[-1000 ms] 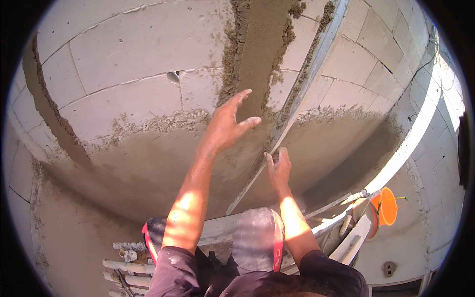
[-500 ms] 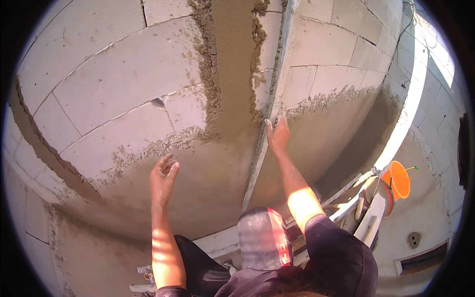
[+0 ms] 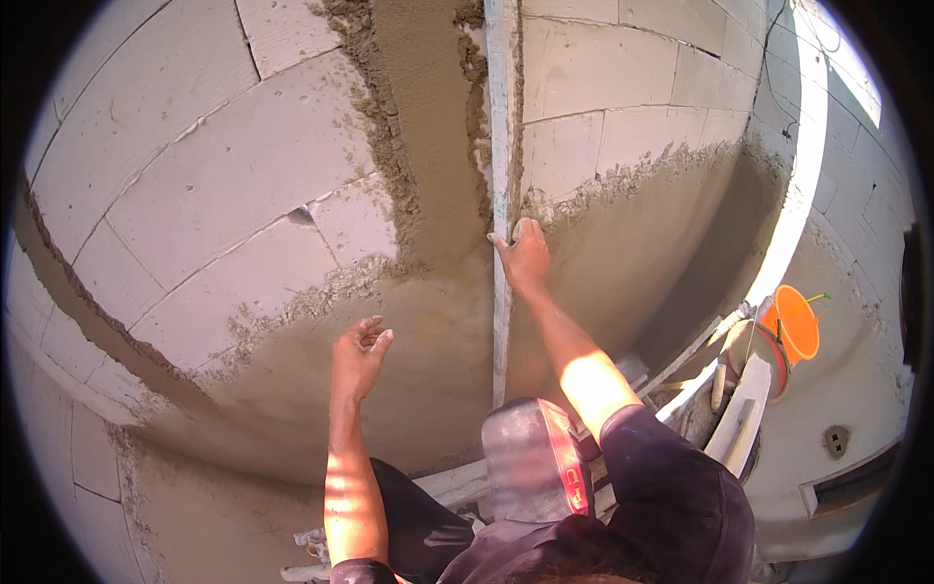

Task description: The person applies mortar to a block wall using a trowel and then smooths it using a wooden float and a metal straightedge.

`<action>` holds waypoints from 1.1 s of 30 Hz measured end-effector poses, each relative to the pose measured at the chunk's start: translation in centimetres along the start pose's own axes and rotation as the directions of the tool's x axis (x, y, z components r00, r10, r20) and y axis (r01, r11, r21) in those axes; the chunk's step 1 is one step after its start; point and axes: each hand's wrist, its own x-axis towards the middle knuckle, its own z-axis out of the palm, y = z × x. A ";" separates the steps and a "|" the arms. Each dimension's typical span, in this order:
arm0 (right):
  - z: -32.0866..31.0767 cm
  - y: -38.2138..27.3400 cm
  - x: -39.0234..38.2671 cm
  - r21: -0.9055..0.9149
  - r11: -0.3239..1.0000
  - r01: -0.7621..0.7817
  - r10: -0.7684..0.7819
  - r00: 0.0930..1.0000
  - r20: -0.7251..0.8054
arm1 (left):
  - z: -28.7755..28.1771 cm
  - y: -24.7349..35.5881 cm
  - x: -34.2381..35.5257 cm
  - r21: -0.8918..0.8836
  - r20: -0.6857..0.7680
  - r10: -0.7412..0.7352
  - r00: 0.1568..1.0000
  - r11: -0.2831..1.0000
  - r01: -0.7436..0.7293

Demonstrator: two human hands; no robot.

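Note:
A long, narrow straightedge (image 3: pixel 500 127) stands nearly upright before the wall, smeared with mortar along its side. My right hand (image 3: pixel 523 257) grips it around its middle, thumb on the left side and fingers on the right. Left of it runs a vertical strip of wet mortar (image 3: pixel 420 117) with rough, crumbly edges. My left hand (image 3: pixel 358 360) is raised before the smooth plastered lower wall (image 3: pixel 428 389), holding nothing, its fingers loosely bent and the thumb apart. It does not appear to touch the straightedge.
Pale blocks (image 3: pixel 233 165) show above the rough plaster edge. Another mortar strip (image 3: pixel 107 321) runs down at the left. On the right are an orange bucket (image 3: pixel 798 323), a long pale board (image 3: pixel 741 414) and a socket box (image 3: pixel 836 441). A cable hangs at the upper right.
The straightedge has swung from a slant to nearly upright, its top moving left toward the mortar strip, with my right hand still on it. My left hand has shifted right and slightly down.

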 end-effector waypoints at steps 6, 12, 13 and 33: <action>0.9 0.7 -0.4 0.066 0.998 0.012 -0.009 0.999 -0.049 | -0.5 -0.4 -0.4 0.080 0.014 -0.005 1.000 0.997 0.003; 1.2 1.7 -0.7 0.127 0.987 0.097 -0.096 0.995 -0.009 | -0.1 -0.6 -0.4 0.076 0.019 -0.018 1.000 0.997 0.016; 1.1 1.8 -0.7 0.135 0.986 0.102 -0.102 0.995 -0.007 | 0.1 -0.3 -0.5 0.082 0.023 -0.024 0.999 0.996 0.022; -3.2 -0.2 -1.8 0.521 0.853 -0.042 0.013 0.998 0.058 | 5.4 0.3 -0.4 0.091 0.239 0.013 0.971 0.995 -0.036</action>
